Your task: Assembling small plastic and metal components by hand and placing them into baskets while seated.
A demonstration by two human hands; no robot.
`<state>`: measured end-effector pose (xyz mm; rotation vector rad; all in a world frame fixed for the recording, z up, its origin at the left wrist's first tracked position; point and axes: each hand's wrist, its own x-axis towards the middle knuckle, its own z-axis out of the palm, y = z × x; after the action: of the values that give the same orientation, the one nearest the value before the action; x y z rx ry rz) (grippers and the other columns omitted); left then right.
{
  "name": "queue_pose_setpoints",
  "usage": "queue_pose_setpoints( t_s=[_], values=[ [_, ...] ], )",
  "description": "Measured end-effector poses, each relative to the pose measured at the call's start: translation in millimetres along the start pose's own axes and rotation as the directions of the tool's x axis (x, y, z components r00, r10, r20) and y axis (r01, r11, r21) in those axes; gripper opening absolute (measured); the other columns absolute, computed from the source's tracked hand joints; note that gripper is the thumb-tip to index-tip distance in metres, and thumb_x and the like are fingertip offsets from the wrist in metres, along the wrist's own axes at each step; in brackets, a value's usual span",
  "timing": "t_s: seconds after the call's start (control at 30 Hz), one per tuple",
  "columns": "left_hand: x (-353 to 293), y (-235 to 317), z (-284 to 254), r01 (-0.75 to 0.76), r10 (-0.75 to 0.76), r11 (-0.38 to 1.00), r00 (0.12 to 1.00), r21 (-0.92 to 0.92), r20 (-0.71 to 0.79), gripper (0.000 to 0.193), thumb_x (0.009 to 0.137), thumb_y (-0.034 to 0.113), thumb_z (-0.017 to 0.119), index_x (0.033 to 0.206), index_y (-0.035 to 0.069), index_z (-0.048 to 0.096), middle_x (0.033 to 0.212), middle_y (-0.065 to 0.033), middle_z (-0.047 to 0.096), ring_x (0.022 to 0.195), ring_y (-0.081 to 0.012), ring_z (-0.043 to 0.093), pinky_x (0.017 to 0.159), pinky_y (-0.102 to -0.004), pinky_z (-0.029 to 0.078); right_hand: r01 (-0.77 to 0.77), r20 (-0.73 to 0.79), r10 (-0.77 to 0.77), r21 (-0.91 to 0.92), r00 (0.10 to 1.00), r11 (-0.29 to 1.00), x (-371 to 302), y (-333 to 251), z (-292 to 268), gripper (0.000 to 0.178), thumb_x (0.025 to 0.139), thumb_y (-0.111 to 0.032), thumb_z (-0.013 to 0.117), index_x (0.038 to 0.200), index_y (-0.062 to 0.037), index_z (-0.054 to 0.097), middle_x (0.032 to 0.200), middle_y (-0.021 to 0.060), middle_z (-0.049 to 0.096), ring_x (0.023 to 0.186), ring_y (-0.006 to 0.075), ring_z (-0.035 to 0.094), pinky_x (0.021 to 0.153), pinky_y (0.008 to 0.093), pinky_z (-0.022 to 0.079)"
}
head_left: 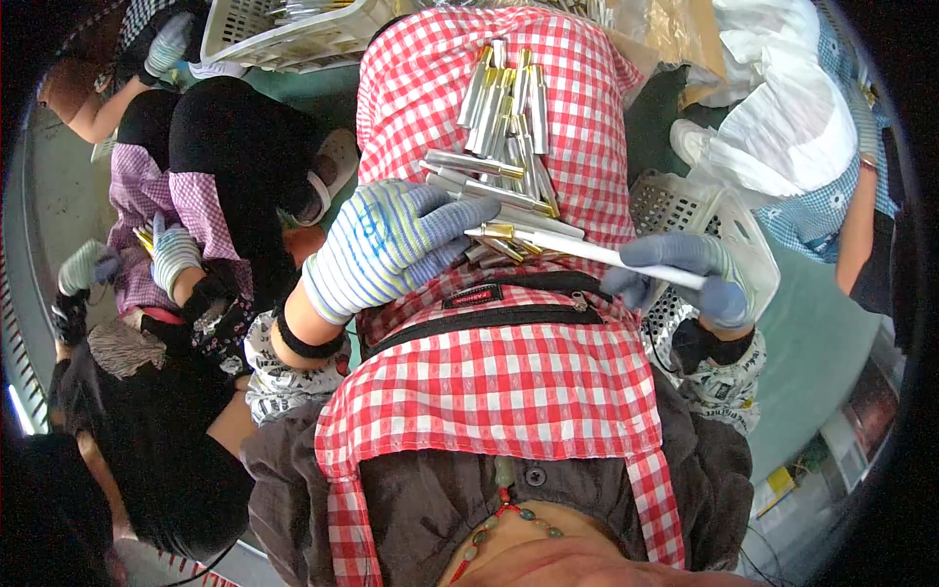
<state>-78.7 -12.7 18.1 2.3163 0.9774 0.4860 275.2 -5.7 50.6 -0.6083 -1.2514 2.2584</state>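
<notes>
My left hand (pixel 396 240), in a striped knit glove, reaches in from the left over a pile of silver metal tubes (pixel 514 112) with gold-coloured ends on my lap. Its fingers are closed over a metal tube (pixel 558 227) that sticks out past the fingertips; the thumb is hidden underneath. My right hand (pixel 690 269), gloved in grey-blue and white, grips a slim white rod (pixel 616 256) near its right end. The rod slants up to the left, and its far end meets the gold-coloured tube ends close to my left fingertips.
A red-checked apron (pixel 489 382) covers my lap under the pile. Beside my right hand stands a white perforated basket (pixel 753 235). A cream crate (pixel 293 44) holds more metal pieces at the far left. Gloved co-workers sit on the left (pixel 176 254) and far right (pixel 861 196).
</notes>
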Motion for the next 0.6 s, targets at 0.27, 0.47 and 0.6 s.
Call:
queue_pose_setpoints(
  t_s=[0.27, 0.47, 0.6],
  values=[
    [9, 10, 0, -0.086, 0.086, 0.996, 0.995, -0.006, 0.042, 0.040, 0.080, 0.023, 0.073, 0.117, 0.012, 0.065, 0.075, -0.0070, 0.064, 0.059, -0.0252, 0.061, 0.054, -0.0370, 0.048, -0.156, -0.217, -0.115, -0.905, 0.969, 0.395, 10, 1, 27, 0.022, 0.088, -0.015, 0.062, 0.107, -0.0067, 0.069, 0.088, 0.0160, 0.069, 0.074, 0.0273, 0.068, 0.067, 0.0352, 0.054],
    [2, 14, 8, -0.136, 0.128, 0.985, 0.989, 0.103, 0.079, 0.042, 0.079, 0.029, 0.074, 0.116, 0.012, 0.065, 0.074, -0.0049, 0.064, 0.059, -0.0236, 0.062, 0.054, -0.0351, 0.049, -0.074, -0.074, 0.009, -0.992, 0.997, 0.102, 20, 11, 34, 0.022, 0.090, -0.029, 0.061, 0.090, -0.0085, 0.067, 0.071, 0.0124, 0.065, 0.062, 0.0304, 0.064, 0.056, 0.0425, 0.049],
    [0, 17, 11, -0.127, 0.114, 0.982, 0.989, 0.141, 0.095, 0.043, 0.075, 0.030, 0.074, 0.114, 0.013, 0.067, 0.076, -0.0073, 0.066, 0.058, -0.0256, 0.061, 0.052, -0.0377, 0.046, -0.291, -0.186, 0.264, -0.846, 0.946, 0.446, 21, 24, 32, 0.034, 0.098, -0.035, 0.051, 0.091, -0.0071, 0.069, 0.076, 0.0145, 0.067, 0.072, 0.0315, 0.067, 0.066, 0.0414, 0.051]
  ],
)
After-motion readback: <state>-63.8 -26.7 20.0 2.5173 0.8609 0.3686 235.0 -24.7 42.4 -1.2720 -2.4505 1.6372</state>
